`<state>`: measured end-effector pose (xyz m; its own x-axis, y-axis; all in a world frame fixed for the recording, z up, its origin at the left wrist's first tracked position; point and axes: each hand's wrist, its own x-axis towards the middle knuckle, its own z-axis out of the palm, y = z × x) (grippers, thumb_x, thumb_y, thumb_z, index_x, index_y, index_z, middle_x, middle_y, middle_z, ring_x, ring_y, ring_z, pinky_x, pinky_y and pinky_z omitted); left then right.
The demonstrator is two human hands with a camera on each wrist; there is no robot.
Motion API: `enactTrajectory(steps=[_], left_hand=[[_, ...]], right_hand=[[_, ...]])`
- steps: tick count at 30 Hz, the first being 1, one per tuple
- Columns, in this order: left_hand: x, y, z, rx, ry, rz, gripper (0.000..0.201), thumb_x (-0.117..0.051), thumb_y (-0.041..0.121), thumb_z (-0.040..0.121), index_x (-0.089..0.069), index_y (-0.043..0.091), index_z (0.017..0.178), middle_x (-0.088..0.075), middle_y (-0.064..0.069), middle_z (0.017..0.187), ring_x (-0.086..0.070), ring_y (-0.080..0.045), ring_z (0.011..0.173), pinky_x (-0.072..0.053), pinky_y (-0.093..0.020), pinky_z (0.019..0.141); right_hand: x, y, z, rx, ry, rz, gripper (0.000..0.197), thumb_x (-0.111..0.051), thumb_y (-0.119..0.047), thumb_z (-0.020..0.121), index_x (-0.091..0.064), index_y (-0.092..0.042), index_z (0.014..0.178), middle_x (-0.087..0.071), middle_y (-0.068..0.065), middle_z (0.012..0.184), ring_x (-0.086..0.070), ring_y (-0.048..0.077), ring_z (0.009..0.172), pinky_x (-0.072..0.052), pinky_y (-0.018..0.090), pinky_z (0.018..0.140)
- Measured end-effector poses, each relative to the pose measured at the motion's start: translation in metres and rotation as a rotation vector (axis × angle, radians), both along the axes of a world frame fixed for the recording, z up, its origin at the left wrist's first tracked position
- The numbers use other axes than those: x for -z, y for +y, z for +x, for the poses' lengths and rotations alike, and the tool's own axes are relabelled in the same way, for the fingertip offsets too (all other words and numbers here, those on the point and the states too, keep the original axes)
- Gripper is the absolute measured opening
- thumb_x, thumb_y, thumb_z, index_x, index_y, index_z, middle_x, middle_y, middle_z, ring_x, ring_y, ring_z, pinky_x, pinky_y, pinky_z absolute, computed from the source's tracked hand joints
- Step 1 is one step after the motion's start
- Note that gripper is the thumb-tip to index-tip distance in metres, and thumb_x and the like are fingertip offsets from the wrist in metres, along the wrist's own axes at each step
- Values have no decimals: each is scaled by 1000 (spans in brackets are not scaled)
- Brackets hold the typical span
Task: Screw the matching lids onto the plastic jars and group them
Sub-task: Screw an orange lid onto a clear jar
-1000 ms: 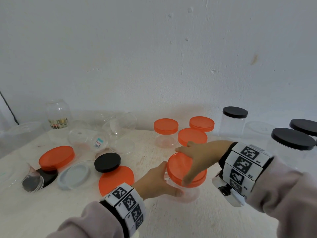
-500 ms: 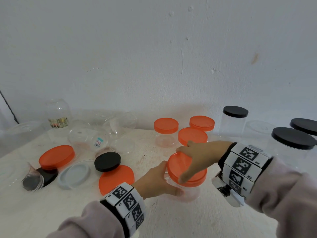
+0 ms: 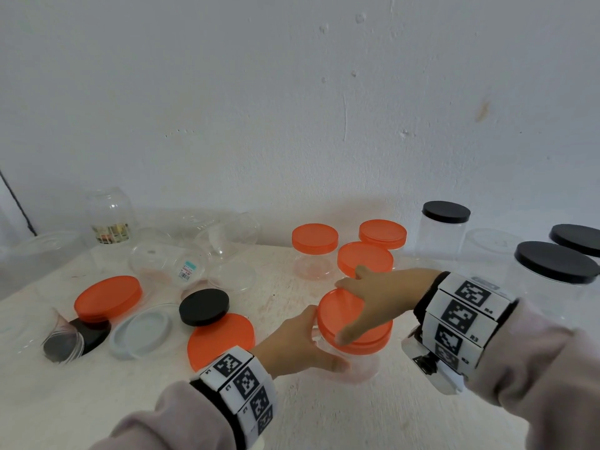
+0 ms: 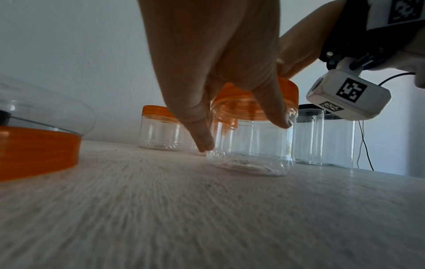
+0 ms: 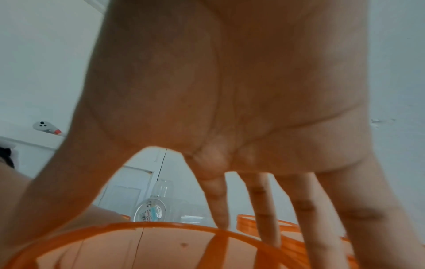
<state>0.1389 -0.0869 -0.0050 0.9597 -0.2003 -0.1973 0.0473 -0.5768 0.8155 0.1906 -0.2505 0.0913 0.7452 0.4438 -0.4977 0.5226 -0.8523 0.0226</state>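
While the left hand (image 3: 293,344) grips the upright jar (image 4: 250,145) on the worktop (image 3: 341,414), the right hand (image 3: 383,298) clasps the orange lid (image 3: 354,323) directly above, its turning axis vertical.

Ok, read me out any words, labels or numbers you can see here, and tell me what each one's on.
"R4", "R3": on the right wristband, beside its black-and-white square codes.
Left wristband: marks beside the codes, too small to read.
Price sticker on the tipped clear container: too small to read.
Colour label on the glass jar at the back: blurred.
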Motion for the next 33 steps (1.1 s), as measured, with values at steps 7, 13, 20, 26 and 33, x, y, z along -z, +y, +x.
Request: enactTrajectory(steps=[7,13,20,26,33], left_hand=[[0,-1,0,-6,4,-9,95,-86,32,67,-28,26,142,-45,8,141,-44,-12,128,-37,-27,104],[-1,-1,-1,0,4,-11,94,-85,31,68,-28,25,143,-44,8,143,-42,-14,131,-37,-29,105],[-1,-1,0,-1,2,19,96,-85,33,68,-26,25,144,-42,7,144,-43,-14,130,-37,-26,102],[-1,-1,0,0,10,2,94,-85,33,68,-28,26,142,-45,8,142,-43,-12,129,-37,-26,101],[-2,-1,0,-2,7,20,95,-85,33,68,-26,26,143,-42,8,143,-42,-12,129,-36,-24,99]], right_hand=[[-1,2,-2,-83,40,41,98,-67,-70,67,-10,-53,145,-18,-13,149,-33,22,134,-37,50,104],[-1,1,-4,3,7,6,105,-56,-85,64,-7,-45,149,-13,-2,154,-46,17,102,-43,48,99],[-2,2,-2,-109,48,43,102,-72,-64,68,-6,-54,145,-14,-14,150,-27,21,138,-35,51,106],[8,2,-3,-13,-6,35,106,-54,-85,66,-6,-42,150,-11,-4,156,-33,27,137,-36,49,106],[0,2,-1,-95,50,23,104,-71,-68,66,-5,-52,146,-11,-16,152,-27,22,139,-34,53,106]])
